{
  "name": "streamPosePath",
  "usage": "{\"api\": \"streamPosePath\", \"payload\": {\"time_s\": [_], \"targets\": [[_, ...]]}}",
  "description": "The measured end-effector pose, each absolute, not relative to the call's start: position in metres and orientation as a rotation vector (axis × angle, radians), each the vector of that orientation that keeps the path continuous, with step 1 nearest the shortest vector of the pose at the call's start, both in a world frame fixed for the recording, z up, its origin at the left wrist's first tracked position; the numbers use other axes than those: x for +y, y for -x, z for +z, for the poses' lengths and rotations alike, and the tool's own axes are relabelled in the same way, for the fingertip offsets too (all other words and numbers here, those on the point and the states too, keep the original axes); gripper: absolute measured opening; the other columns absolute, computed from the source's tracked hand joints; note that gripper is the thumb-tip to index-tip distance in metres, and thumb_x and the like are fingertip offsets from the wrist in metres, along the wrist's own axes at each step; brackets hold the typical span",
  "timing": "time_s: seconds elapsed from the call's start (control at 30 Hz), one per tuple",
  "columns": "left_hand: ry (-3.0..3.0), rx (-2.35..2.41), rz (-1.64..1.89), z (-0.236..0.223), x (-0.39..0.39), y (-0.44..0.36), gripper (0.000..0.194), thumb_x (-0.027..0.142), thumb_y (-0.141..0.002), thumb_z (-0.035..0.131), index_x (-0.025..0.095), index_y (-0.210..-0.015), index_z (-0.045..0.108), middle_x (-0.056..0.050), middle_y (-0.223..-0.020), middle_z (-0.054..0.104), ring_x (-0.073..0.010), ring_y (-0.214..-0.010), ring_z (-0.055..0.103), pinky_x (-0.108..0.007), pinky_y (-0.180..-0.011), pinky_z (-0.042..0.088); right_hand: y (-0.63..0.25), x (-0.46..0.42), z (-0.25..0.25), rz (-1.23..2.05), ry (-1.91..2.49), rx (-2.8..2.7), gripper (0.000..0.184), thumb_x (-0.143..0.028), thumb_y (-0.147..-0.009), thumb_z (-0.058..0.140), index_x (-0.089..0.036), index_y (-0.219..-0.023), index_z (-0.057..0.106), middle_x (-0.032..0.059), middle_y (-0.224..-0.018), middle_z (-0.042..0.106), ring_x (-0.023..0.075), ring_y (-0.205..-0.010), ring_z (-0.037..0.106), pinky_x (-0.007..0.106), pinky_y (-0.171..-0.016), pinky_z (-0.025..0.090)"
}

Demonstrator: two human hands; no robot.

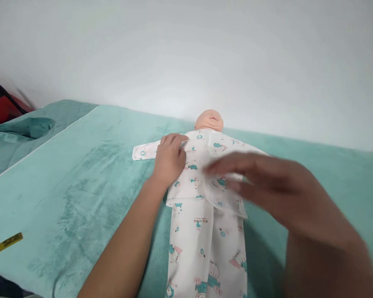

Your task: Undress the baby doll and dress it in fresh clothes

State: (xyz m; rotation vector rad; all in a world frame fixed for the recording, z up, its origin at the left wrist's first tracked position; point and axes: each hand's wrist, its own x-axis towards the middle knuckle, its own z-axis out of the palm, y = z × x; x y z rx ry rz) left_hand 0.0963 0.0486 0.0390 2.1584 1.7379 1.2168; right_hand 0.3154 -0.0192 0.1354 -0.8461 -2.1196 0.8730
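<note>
A baby doll (209,120) lies on its back on a teal blanket (81,186), head toward the wall. It wears a white printed shirt (199,165) and matching trousers (205,252). My left hand (169,159) lies on the shirt near the doll's shoulder and sleeve, fingers curled and pressing on the cloth. My right hand (276,186) hovers above the doll's chest, blurred by motion, fingers stretched out flat and holding nothing. It hides part of the shirt's right side.
A yellow tape measure (4,244) lies at the blanket's left front edge. A folded teal cloth (25,127) and a red and black bag (0,105) sit at far left. A white wall (186,54) stands behind the bed.
</note>
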Motion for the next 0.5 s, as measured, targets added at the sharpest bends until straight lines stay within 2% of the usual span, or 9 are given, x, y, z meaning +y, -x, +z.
{"api": "streamPosePath", "payload": {"time_s": [0.07, 0.13, 0.23, 0.3, 0.4, 0.5], "targets": [[-2.256, 1.825, 1.048, 0.034, 0.050, -0.093, 0.050, 0.003, -0.082, 0.040, 0.023, -0.124, 0.059, -0.008, -0.128, 0.061, -0.0259, -0.123, 0.050, -0.045, -0.102, 0.041, -0.306, 0.005, 0.115, 0.633, 1.090, -1.914, 0.030, -0.042, -0.096, 0.051, -0.034, -0.121, 0.065, 0.0004, -0.126, 0.066, 0.0228, -0.116, 0.061, 0.044, -0.099, 0.051], [-2.317, 1.883, 0.915, 0.029, 0.051, -0.091, 0.056, 0.003, -0.084, 0.038, 0.026, -0.132, 0.054, -0.005, -0.136, 0.058, -0.0253, -0.129, 0.047, -0.047, -0.105, 0.038, -0.303, 0.027, 0.090, 0.484, 1.224, -1.891, 0.044, -0.046, -0.095, 0.052, -0.029, -0.135, 0.056, 0.0046, -0.143, 0.054, 0.0253, -0.132, 0.048, 0.048, -0.112, 0.039], [-2.370, 1.934, 0.794, 0.023, 0.054, -0.088, 0.056, 0.008, -0.089, 0.037, 0.030, -0.140, 0.047, -0.002, -0.146, 0.051, -0.0247, -0.137, 0.040, -0.051, -0.114, 0.028, -0.308, 0.048, 0.057, 0.576, 1.332, -1.884, 0.058, -0.055, -0.096, 0.042, -0.024, -0.145, 0.044, 0.0075, -0.154, 0.040, 0.0256, -0.143, 0.034, 0.049, -0.119, 0.027], [-2.383, 1.958, 0.735, 0.019, 0.057, -0.087, 0.055, 0.012, -0.092, 0.035, 0.031, -0.144, 0.042, -0.002, -0.152, 0.045, -0.0256, -0.142, 0.034, -0.054, -0.118, 0.021, -0.315, 0.055, 0.044, 0.587, 1.377, -1.878, 0.060, -0.058, -0.097, 0.035, -0.026, -0.146, 0.043, 0.0058, -0.155, 0.039, 0.0250, -0.144, 0.032, 0.050, -0.121, 0.021], [-2.363, 2.013, 0.728, 0.011, 0.065, -0.087, 0.056, 0.016, -0.093, 0.034, 0.029, -0.147, 0.037, -0.004, -0.154, 0.041, -0.0262, -0.143, 0.032, -0.055, -0.119, 0.017, -0.326, 0.065, 0.032, 0.436, 1.457, -1.897, 0.057, -0.057, -0.099, 0.026, -0.028, -0.144, 0.045, 0.0035, -0.153, 0.042, 0.0239, -0.144, 0.032, 0.055, -0.121, 0.012], [-2.323, 2.072, 0.781, 0.005, 0.071, -0.088, 0.060, 0.012, -0.090, 0.035, 0.028, -0.148, 0.037, -0.004, -0.153, 0.043, -0.0232, -0.141, 0.035, -0.050, -0.120, 0.017, -0.332, 0.074, 0.022, 0.242, 1.580, -1.888, 0.055, -0.050, -0.101, 0.020, -0.026, -0.142, 0.048, 0.0038, -0.150, 0.046, 0.0234, -0.141, 0.036, 0.056, -0.119, 0.014]]}}
